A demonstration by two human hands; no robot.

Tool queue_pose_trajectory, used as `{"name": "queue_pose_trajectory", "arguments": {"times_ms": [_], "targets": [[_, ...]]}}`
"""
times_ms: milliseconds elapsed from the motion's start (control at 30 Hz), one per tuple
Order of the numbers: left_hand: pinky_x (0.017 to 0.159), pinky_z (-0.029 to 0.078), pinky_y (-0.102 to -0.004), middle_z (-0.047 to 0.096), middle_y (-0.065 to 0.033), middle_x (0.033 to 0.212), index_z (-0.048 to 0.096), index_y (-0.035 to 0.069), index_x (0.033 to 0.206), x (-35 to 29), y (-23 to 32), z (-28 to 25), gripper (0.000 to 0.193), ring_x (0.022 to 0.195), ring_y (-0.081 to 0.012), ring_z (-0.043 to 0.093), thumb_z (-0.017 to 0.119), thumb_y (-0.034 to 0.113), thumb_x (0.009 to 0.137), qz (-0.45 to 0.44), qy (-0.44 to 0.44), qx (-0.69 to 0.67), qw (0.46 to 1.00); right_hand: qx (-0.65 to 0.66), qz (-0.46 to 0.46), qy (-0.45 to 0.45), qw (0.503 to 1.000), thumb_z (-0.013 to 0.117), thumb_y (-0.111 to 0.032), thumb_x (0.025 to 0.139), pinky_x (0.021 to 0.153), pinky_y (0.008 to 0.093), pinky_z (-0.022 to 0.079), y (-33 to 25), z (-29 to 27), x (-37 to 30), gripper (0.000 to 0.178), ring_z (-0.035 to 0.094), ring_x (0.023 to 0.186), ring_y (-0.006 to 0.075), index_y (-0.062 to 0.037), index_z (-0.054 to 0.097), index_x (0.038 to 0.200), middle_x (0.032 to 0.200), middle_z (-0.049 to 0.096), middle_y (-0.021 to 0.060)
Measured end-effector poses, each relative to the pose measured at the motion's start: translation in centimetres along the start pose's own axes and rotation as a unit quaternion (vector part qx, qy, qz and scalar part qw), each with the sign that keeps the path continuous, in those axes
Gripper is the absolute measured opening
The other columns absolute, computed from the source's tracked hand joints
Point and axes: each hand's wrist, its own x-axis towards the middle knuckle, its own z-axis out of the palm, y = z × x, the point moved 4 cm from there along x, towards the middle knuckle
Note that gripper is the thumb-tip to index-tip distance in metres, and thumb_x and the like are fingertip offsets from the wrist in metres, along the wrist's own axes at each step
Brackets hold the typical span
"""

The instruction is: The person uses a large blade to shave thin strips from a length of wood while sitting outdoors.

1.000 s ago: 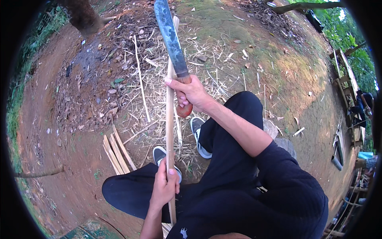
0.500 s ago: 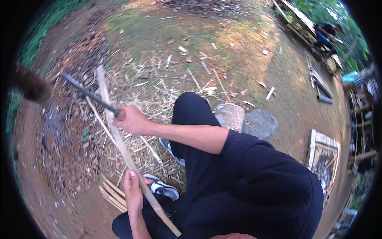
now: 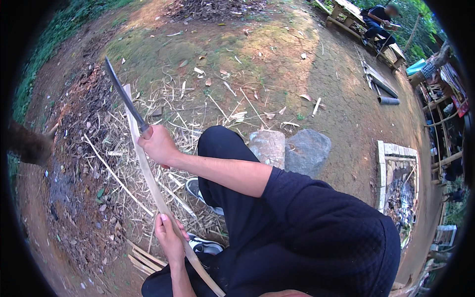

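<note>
Right hand (image 3: 161,144) grips a long knife (image 3: 125,96) beside a wooden strip (image 3: 150,174); left hand (image 3: 169,237) clasps the strip lower down. Whether knife and strip touch is unclear.

Bare earth (image 3: 341,143), scattered shavings (image 3: 239,117) and green foliage (image 3: 54,38) show an outdoor yard.

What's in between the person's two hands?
In the head view, a stretch of the pale wooden strip runs between the right hand and the left hand, with scattered shavings down below.
</note>
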Motion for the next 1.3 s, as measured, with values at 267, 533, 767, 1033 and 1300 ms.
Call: {"name": "queue_pose_trajectory", "arguments": {"times_ms": [267, 533, 767, 1033, 1300], "targets": [[0.036, 0.039, -0.0214, 0.052, -0.0037, 0.068, 0.049, 0.005, 0.098, 0.1, -0.9, 0.2, 0.031, 0.041, -0.0079, 0.048, 0.038, 0.031, 0.110, 0.006, 0.013, 0.034, 0.999, -0.077, -0.027, 0.009, 0.997, 0.067, -0.010, 0.082, 0.059, 0.0407, 0.047, 0.5, -0.1, 0.2, 0.025, 0.057, 0.056, 0.0206, -0.0012, 0.051, 0.064, 0.058, 0.057, 0.0106], [0.035, 0.038, -0.0204, 0.052, -0.0025, 0.068, 0.050, 0.004, 0.102, -0.4, -1.2, -0.6, 0.030, 0.042, -0.0068, 0.048, 0.039, 0.030, 0.109, 0.015, 0.021, 0.059, 0.998, -0.144, -0.086, -0.005, 0.986, 0.066, -0.006, 0.081, 0.061, 0.0424, 0.050, 0.6, 1.0, -0.4, 0.015, 0.062, 0.059, 0.0260, 0.0015, 0.059, 0.070, 0.062, 0.062, 0.0163], [0.038, 0.040, -0.0210, 0.052, -0.0027, 0.068, 0.050, 0.004, 0.098, -1.2, -1.5, -1.5, 0.029, 0.043, -0.0079, 0.049, 0.037, 0.028, 0.110, 0.004, 0.035, 0.051, 0.998, -0.096, -0.085, -0.029, 0.991, 0.065, -0.005, 0.081, 0.057, 0.0394, 0.049, 1.0, 1.9, -0.5, 0.017, 0.059, 0.056, 0.0203, -0.0017, 0.056, 0.067, 0.058, 0.060, 0.0113], [0.038, 0.040, -0.0208, 0.052, -0.0026, 0.068, 0.051, 0.002, 0.102, -1.1, -1.2, -1.7, 0.031, 0.043, -0.0073, 0.049, 0.038, 0.029, 0.110, 0.004, 0.042, 0.054, 0.998, -0.116, -0.038, -0.100, 0.988, 0.065, -0.009, 0.083, 0.054, 0.0362, 0.048, 0.2, 2.1, -1.1, 0.022, 0.056, 0.054, 0.0154, -0.0042, 0.054, 0.065, 0.058, 0.059, 0.0078], [0.038, 0.040, -0.0206, 0.052, -0.0023, 0.068, 0.052, 0.002, 0.104, -1.0, -1.4, -1.4, 0.031, 0.043, -0.0071, 0.049, 0.038, 0.028, 0.110, 0.003, 0.031, 0.038, 0.999, -0.102, -0.038, -0.109, 0.988, 0.065, -0.007, 0.082, 0.058, 0.0382, 0.050, 0.8, 2.2, -1.2, 0.015, 0.060, 0.057, 0.0176, -0.0008, 0.059, 0.070, 0.062, 0.061, 0.0096]]}}
